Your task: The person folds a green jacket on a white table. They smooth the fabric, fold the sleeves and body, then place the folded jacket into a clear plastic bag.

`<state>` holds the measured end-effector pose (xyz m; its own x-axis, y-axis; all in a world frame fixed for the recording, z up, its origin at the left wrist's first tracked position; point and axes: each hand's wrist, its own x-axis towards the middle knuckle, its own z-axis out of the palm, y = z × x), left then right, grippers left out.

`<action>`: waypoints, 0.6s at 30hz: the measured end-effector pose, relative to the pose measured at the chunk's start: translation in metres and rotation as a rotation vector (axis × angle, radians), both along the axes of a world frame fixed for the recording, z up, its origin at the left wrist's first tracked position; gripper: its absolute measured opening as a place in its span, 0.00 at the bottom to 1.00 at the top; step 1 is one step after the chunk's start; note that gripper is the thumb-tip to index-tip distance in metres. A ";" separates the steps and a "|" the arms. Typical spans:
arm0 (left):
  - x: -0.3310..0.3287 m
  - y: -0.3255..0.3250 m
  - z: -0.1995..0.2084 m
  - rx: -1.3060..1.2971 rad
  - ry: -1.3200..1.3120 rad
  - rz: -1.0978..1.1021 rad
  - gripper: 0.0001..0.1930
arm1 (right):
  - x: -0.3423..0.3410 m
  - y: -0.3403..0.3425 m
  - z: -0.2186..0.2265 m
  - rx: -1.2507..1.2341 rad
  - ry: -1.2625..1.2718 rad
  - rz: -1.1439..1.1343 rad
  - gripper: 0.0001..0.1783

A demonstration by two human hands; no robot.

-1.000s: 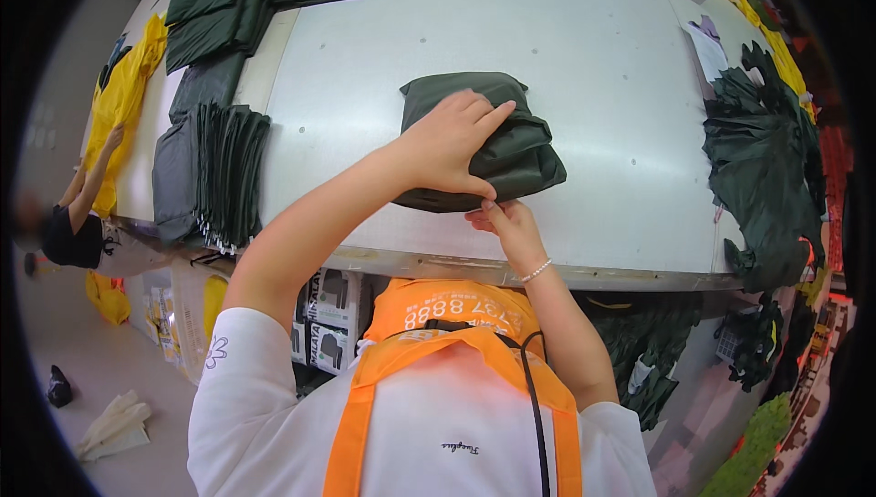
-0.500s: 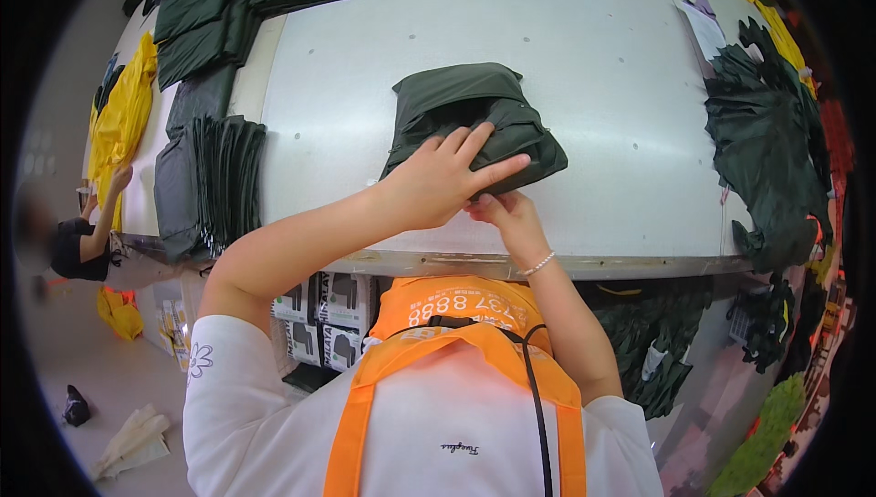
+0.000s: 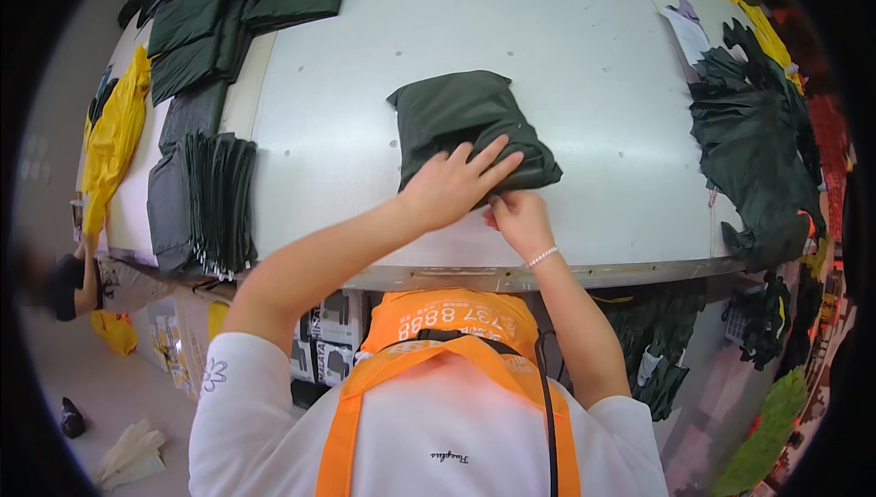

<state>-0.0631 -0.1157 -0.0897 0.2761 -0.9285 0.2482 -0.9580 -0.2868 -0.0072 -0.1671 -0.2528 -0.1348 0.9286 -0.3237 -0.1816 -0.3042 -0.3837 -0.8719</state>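
Note:
A dark green folded fabric pouch (image 3: 461,100) lies on the white table in front of me, its near part bunched and puckered. Over that near part rests my left hand (image 3: 456,182), fingers spread and pressing down on the fabric. At the pouch's near edge, my right hand (image 3: 522,223) is closed in a pinch, thumb and forefinger meeting just beneath the left hand. A small bit of the edge seems to be between those fingertips, though they mostly cover it.
Flat dark green bundles (image 3: 297,4) lie at the far left, with an upright row of folded green pieces (image 3: 219,200) nearer. Loose green fabric (image 3: 753,146) is heaped at the right. A person (image 3: 78,282) stands at the left beside yellow fabric (image 3: 119,146).
The pouch's upper layer has come down over the dark opening, which now shows less. My left hand has shifted slightly nearer to me; my right hand stays at the near edge.

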 end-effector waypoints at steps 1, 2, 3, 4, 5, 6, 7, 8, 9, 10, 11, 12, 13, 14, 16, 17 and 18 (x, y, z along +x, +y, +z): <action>-0.002 0.000 -0.002 0.033 0.069 0.030 0.42 | -0.008 0.000 0.019 -0.161 0.009 -0.069 0.12; -0.003 -0.001 -0.002 0.067 0.139 0.060 0.42 | -0.012 0.000 0.038 -0.321 0.018 -0.136 0.11; -0.005 -0.005 0.002 0.098 0.202 0.077 0.43 | -0.014 -0.003 0.037 -0.410 -0.103 -0.033 0.09; -0.007 -0.009 0.004 0.083 0.233 0.076 0.43 | -0.014 -0.002 0.033 -0.498 -0.225 0.075 0.08; -0.008 -0.012 0.007 0.069 0.264 0.077 0.44 | -0.014 0.000 0.027 -0.583 -0.345 0.185 0.07; -0.005 -0.018 0.013 0.048 0.279 0.067 0.44 | -0.010 0.002 0.008 -0.688 -0.263 0.223 0.07; -0.005 -0.025 0.015 0.053 0.287 0.069 0.43 | -0.005 0.002 -0.023 -0.794 -0.174 0.251 0.06; -0.006 -0.030 0.017 0.087 0.280 0.064 0.43 | 0.002 0.000 -0.039 -0.895 -0.083 0.283 0.06; -0.009 -0.029 0.015 0.126 0.284 0.072 0.43 | 0.003 0.001 -0.042 -0.934 -0.052 0.281 0.06; -0.009 -0.030 0.013 0.166 0.288 0.079 0.43 | 0.002 0.002 -0.044 -0.972 -0.020 0.277 0.06; -0.007 -0.033 0.012 0.182 0.289 0.063 0.41 | 0.001 -0.001 -0.044 -1.011 0.014 0.272 0.07; -0.008 -0.032 0.009 0.198 0.278 0.060 0.41 | -0.004 -0.002 -0.042 -0.993 -0.010 0.254 0.07; -0.008 -0.032 0.008 0.215 0.266 0.055 0.40 | -0.011 -0.008 -0.038 -0.975 -0.033 0.236 0.07; -0.010 -0.032 0.005 0.232 0.253 0.050 0.40 | -0.018 -0.014 -0.033 -0.957 -0.057 0.217 0.08; -0.011 -0.038 -0.002 0.221 0.258 0.057 0.38 | -0.035 -0.038 -0.020 -1.019 -0.069 0.300 0.07; -0.013 -0.039 -0.006 0.217 0.261 0.063 0.38 | -0.042 -0.050 -0.017 -1.047 -0.076 0.345 0.07; -0.018 -0.044 -0.007 0.232 0.252 0.056 0.37 | -0.048 -0.065 -0.015 -1.124 -0.077 0.387 0.06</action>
